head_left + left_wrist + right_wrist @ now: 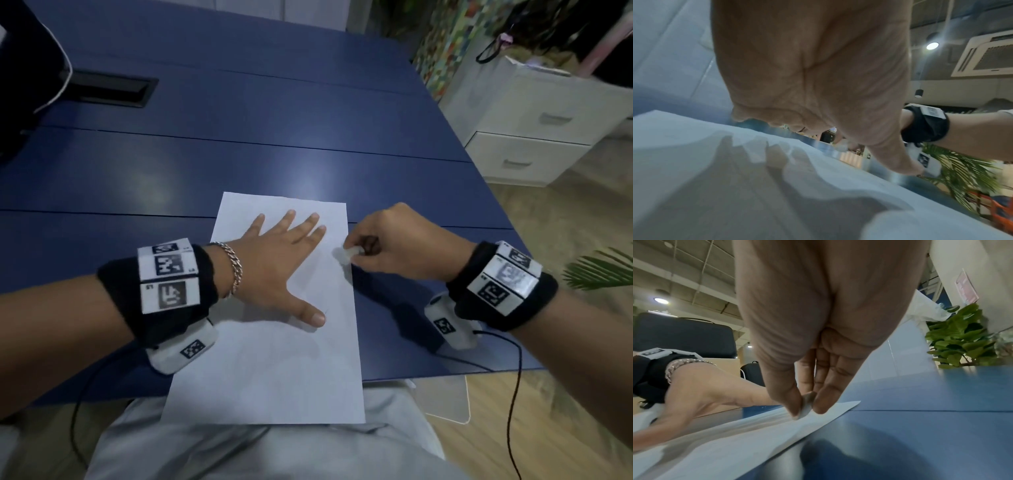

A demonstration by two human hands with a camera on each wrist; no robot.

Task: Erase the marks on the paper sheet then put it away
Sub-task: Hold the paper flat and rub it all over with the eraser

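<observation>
A person rubs an eraser (350, 254) on a paper sheet (274, 359) lying on a blue desk (239, 137).

The left hand (277, 260) lies flat on the upper half of the sheet, fingers (310, 224) straight and spread, thumb stretched toward the near right. The right hand (394, 243) pinches the small white eraser between thumb and fingers (824, 402) and presses it onto the paper just inside the sheet's right edge, close beside the left fingertips. The sheet lies lengthwise away from the person; its near end overhangs the desk's front edge above the lap. Bare desk lies right of the sheet up to the desk's right edge, and a wide stretch lies beyond its far edge. A recessed black cable tray (113, 89) sits at far left, well apart. White drawers (534, 137) stand on the floor past the desk's right side.
</observation>
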